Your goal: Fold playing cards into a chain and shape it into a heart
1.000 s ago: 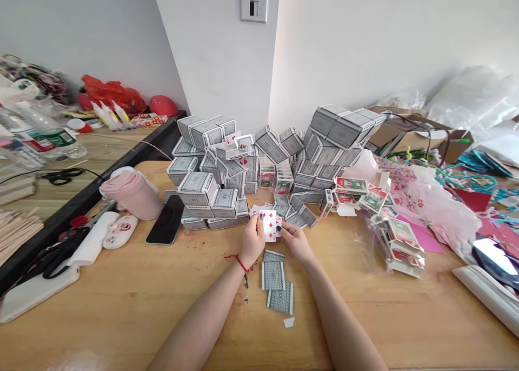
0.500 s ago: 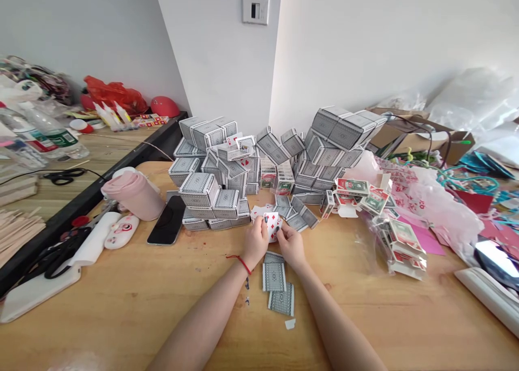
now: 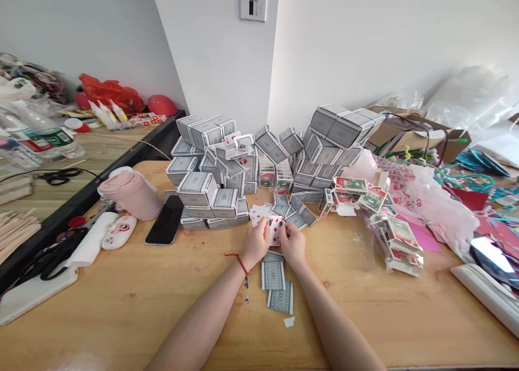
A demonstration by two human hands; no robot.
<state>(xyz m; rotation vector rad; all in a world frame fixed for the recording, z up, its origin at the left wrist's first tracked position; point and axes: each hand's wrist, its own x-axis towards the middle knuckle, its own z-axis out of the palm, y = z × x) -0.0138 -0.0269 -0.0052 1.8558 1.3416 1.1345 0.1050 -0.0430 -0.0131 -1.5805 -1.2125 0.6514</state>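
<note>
Head camera view has both hands near the middle of the wooden table (image 3: pixel 162 298); the left hand (image 3: pixel 256 241), a red cord (image 3: pixel 242 264) at its wrist, pinches one side of a diamond-marked playing card (image 3: pixel 275 233), and the right hand (image 3: pixel 293 245) pinches the other; whether a second card is tucked behind it, I can't tell from here. That card is held face up between the two hands; toward the person lie overlapping face-down cards (image 3: pixel 273 276), then a small white scrap (image 3: pixel 289 322); just beyond the hands sit face-up cards (image 3: pixel 258 213) and, beside them, folded patterned pieces (image 3: pixel 300 213); farther back rise grey-patterned blocks (image 3: pixel 197 189), heaped to both sides; a dark phone (image 3: pixel 164 221) lies left of them, opened card boxes (image 3: pixel 351 186) to the right.
</note>
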